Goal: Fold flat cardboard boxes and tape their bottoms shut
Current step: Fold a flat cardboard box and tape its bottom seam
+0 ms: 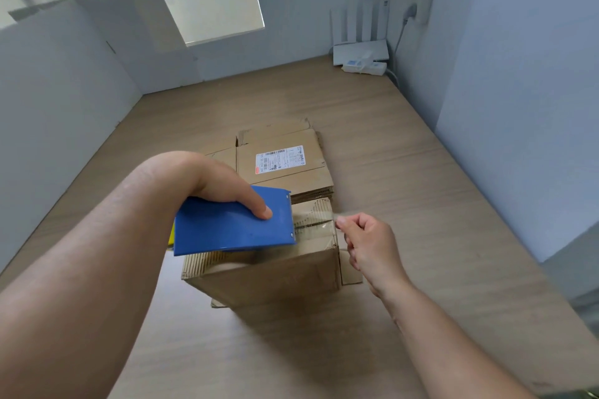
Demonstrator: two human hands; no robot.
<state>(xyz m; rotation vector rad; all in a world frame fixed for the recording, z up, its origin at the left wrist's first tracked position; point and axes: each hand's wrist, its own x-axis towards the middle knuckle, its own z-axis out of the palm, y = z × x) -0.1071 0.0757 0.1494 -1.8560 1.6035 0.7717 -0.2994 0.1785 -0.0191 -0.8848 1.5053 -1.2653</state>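
A folded-up cardboard box (269, 278) stands on the wooden table (405, 191), its closed flaps facing up. My left hand (214, 185) grips a blue tape dispenser (233, 223) held over the box top, thumb lying on its blue plate. A strip of clear tape (316, 223) runs from the dispenser across the flaps to the box's right edge. My right hand (369, 246) pinches the free end of that tape at the right edge. Behind the box lies a stack of flat cardboard boxes (285, 162) with a white shipping label.
A white router (361, 48) and a power strip (364, 67) sit at the table's far right corner with cables along the wall. Grey walls close in on the left and right. A large cardboard sheet (136, 29) leans at the back left.
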